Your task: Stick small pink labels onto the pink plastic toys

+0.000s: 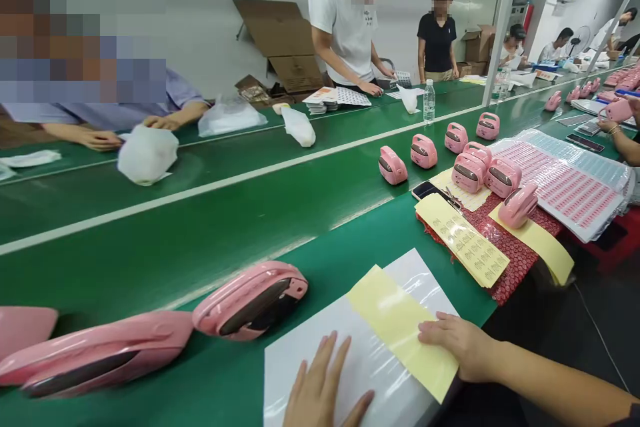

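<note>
My left hand (323, 387) lies with its fingers spread on a stack of glossy white sheets (300, 360) at the front edge of the green bench. Across the stack runs a yellow paper strip (395, 327). At its right edge, my right hand (465, 347) has its fingertips on the strip, closed on that edge; the underside of the grip is hidden. Left of the sheets lies a pink appliance with a dark window (255, 300), and another pink appliance (105, 353) touches its end.
Several pink appliances (424, 151) stand farther right by yellow label sheets (463, 237), a phone (425, 190) and pink-printed sheets (565, 173). A green conveyor (200, 233) runs behind. Across it, co-workers stand and sit near a bottle (429, 103) and a white bagged item (147, 155).
</note>
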Action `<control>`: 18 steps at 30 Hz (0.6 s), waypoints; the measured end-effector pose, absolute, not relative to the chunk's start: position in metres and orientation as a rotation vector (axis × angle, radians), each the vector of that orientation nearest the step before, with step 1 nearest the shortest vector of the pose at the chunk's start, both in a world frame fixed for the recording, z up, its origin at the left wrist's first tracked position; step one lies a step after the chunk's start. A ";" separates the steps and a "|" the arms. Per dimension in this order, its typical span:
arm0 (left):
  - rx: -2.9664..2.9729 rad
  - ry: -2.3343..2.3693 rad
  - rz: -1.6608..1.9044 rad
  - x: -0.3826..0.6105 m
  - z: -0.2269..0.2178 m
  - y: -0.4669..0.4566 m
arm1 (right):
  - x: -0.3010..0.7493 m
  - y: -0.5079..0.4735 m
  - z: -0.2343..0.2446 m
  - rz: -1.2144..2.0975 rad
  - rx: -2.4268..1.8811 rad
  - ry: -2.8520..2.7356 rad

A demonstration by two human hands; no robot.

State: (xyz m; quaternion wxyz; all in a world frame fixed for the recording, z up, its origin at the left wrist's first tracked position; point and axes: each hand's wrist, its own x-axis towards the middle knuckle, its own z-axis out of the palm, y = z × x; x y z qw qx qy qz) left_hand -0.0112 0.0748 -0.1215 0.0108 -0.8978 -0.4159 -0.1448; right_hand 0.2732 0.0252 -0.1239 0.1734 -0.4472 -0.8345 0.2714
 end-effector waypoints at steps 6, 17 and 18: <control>-3.158 -0.934 -0.407 0.058 -0.113 0.106 | 0.291 0.021 -0.101 0.903 -1.251 -2.198; -2.657 -1.526 -1.494 0.119 -0.103 0.148 | 0.423 0.029 -0.071 -0.151 -1.835 -1.343; -2.745 -1.264 -1.432 0.133 -0.096 0.149 | 0.440 0.041 -0.065 -0.192 -1.892 -1.323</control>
